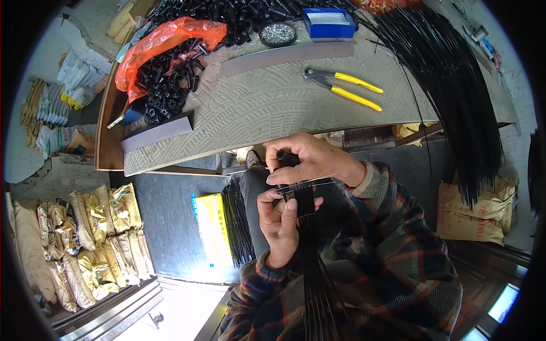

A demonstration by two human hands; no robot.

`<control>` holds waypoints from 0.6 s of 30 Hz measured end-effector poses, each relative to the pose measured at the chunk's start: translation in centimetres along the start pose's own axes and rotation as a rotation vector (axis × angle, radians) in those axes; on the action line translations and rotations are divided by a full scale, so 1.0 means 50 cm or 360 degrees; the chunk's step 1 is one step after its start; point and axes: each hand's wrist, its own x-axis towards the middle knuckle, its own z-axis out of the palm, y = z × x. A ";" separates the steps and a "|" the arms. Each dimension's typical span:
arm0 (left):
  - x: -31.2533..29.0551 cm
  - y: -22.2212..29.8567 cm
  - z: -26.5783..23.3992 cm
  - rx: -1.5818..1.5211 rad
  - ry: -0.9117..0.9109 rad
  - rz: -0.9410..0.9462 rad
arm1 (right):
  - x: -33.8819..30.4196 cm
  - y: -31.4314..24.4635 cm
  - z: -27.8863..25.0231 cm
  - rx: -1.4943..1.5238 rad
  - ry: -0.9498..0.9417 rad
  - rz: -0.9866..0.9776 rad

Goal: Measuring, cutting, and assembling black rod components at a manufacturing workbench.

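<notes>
In front of my lap, my left hand point(277, 230) is closed around a bundle of thin black rods point(306, 204). Their lengths trail down past my sleeve. Just above it, my right hand point(310, 159) is closed with a short black tubular piece point(288, 158) between thumb and fingers, its hollow end facing up. A few thin, shiny strands point(319, 182) cross between the two hands; whether the right fingers grip them I cannot tell. The fingers of both hands nearly meet, and the rod ends there are partly hidden.
On the table point(250, 125) ahead lie yellow-handled cutters point(347, 88), metal strips point(287, 57), a dish of small shiny parts point(277, 34), a blue box point(329, 24) and a red bag point(165, 42) among black parts. Long black rods point(455, 85) overhang the right edge. Sacks point(85, 244) stand left.
</notes>
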 end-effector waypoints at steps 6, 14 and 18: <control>0.003 0.006 -0.006 -0.0018 -0.0028 -0.0015 | -0.001 -0.011 -0.005 0.0070 0.0008 0.0008; 0.012 -0.002 -0.020 -0.0101 0.0176 0.0175 | -0.118 0.034 0.106 0.1175 0.1346 -0.0072; 0.010 -0.002 -0.021 -0.0008 0.0236 0.0227 | -0.127 0.008 0.134 0.0798 0.1177 0.0190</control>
